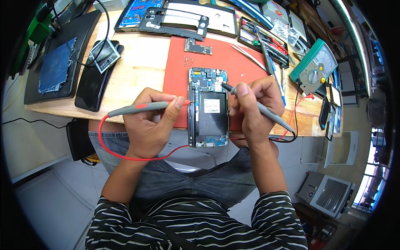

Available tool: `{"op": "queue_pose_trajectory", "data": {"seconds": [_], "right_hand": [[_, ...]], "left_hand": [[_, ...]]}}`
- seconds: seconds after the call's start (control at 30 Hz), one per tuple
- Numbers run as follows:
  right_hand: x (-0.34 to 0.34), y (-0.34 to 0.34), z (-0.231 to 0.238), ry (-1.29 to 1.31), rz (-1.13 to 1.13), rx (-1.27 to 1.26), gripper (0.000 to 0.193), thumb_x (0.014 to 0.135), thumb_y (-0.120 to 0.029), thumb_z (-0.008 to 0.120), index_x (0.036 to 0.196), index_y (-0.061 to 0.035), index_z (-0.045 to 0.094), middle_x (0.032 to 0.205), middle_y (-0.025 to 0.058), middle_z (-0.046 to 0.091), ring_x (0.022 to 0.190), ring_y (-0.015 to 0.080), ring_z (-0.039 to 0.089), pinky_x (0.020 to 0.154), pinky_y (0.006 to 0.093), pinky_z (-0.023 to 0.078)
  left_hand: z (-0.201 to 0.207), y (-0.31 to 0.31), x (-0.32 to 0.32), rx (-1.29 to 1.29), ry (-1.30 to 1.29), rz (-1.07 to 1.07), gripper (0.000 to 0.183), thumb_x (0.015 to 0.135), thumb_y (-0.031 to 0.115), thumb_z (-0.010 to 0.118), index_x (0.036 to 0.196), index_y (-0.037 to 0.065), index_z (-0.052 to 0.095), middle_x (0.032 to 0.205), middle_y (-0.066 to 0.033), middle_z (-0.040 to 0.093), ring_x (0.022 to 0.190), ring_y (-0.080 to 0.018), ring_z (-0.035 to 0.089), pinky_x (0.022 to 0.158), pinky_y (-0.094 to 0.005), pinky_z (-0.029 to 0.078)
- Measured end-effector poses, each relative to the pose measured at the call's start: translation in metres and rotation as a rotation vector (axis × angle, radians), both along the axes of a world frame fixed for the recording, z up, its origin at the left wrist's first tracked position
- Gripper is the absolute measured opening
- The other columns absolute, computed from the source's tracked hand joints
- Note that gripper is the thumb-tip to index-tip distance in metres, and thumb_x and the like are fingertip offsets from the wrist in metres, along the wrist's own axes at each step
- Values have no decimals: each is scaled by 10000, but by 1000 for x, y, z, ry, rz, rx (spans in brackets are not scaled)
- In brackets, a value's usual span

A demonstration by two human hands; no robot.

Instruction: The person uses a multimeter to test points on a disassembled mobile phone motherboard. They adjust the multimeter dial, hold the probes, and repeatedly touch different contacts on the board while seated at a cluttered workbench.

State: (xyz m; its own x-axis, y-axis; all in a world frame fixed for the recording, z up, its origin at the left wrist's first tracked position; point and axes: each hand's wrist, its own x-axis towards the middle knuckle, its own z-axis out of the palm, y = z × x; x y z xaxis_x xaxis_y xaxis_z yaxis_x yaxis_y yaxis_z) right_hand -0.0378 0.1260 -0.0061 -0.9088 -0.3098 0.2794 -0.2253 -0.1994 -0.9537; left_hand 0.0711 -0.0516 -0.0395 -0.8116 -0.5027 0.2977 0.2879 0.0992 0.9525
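An opened smartphone (212, 114) lies upright before me on a red mat (177, 71), its blue circuit board and vacant battery bay exposed. My left hand (150, 121) is closed around a red-and-grey multimeter probe (139, 108), whose tip reaches the phone's left edge beside the bay. Closed round a black-and-grey multimeter probe (266, 111), my right hand (260, 110) points its tip at the upper right of the board. Whether either tip touches metal is too small to tell. Some right-hand fingers are hidden behind the hand and are near the phone's right side.
A green analog multimeter (314, 68) stands at the right, with red and black leads running toward me. Beyond the phone lie a loose circuit board (198, 46), small screws (188, 61), a phone frame (173, 23) and tweezers (248, 56). A black phone (95, 83) and battery (108, 56) are left.
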Motion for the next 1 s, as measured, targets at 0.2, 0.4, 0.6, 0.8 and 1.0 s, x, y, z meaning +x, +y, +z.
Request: {"op": "queue_pose_trajectory", "data": {"seconds": [0.2, 0.4, 0.6, 0.8, 1.0], "right_hand": [[-4, 0, 4, -41, 46, 13, 206, 929, -62, 753, 999, 9, 572, 753, 69, 665, 575, 68, 614, 502, 188, 481], [-6, 4, 10, -63, 59, 3, 207, 906, -22, 762, 974, 12, 569, 766, 76, 679, 576, 71, 622, 516, 188, 494], [-6, 8, 8, 21, 48, -22, 252, 933, -37, 714, 848, -50, 478, 647, 76, 598, 496, 112, 558, 483, 246, 490], [-7, 10, 8, 70, 9, 41, 271, 914, -14, 697, 832, -70, 445, 619, 65, 554, 490, 118, 530, 484, 259, 493], [-7, 10, 0, -15, 105, -71, 260, 927, 32, 691, 844, -62, 463, 691, 34, 589, 590, 85, 616, 567, 217, 518]], "left_hand": [[0, 1, -2, 22, 13, 8, 108, 929, 15, 744, 948, -27, 646, 783, -44, 703, 622, 20, 524, 495, -143, 335], [0, -2, 0, -24, 0, 0, 103, 929, 4, 740, 939, -24, 642, 756, -17, 670, 602, 25, 508, 486, -144, 324], [-2, 1, -2, 8, 40, 23, 96, 930, -5, 735, 934, -12, 640, 741, -4, 661, 558, 44, 414, 468, -156, 258], [1, -4, -1, -62, 25, -5, 98, 928, -14, 732, 947, -10, 636, 723, 14, 646, 542, 47, 375, 466, -163, 241], [8, -3, -5, -6, -17, 54, 133, 927, -30, 729, 1003, -25, 621, 787, -24, 671, 627, 20, 506, 520, -150, 342]]}}
